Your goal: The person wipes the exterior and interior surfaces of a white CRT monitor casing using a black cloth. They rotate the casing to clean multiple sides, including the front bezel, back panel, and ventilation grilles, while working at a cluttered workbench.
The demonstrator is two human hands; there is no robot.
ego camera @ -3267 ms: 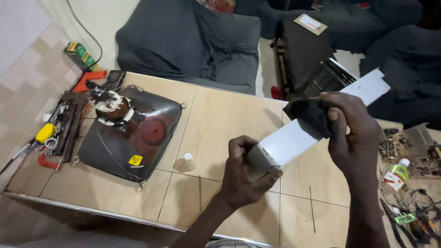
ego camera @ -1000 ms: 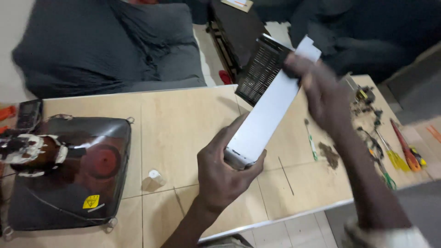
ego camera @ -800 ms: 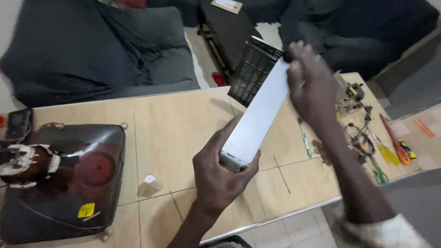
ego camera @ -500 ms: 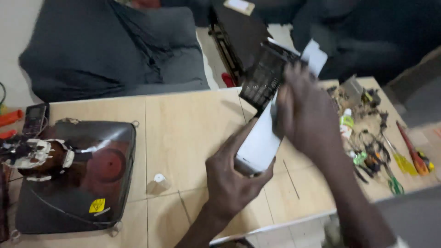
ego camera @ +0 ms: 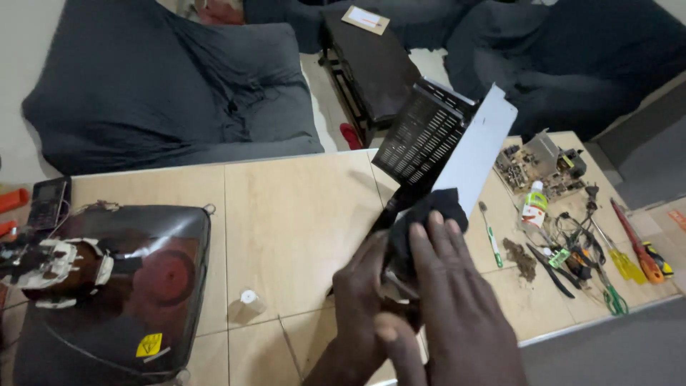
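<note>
Landmark: the long white panel with its black vented grille, held slanting above the middle of the tiled table.

Well to the panel's left lies a picture tube, face down on the table, its neck coils up — heavy glass, fragile. A small white cap stands between the tube and the panel's lower end.

The left hand is closed around the panel's lower end; its fingers are mostly hidden. The right hand lies flat just beside it, fingers spread, pressing a black cloth against the panel's white face.

The panel looks light, stiff and smooth — likely slippery on the face, with thin edges that could flex. The lower end, where it is held, seems the safest hold.

To the panel's right lie a circuit board, a small white bottle with a green label, a toothbrush and screwdrivers, all near its swing. Beyond its upper end stand dark sofas.
</note>
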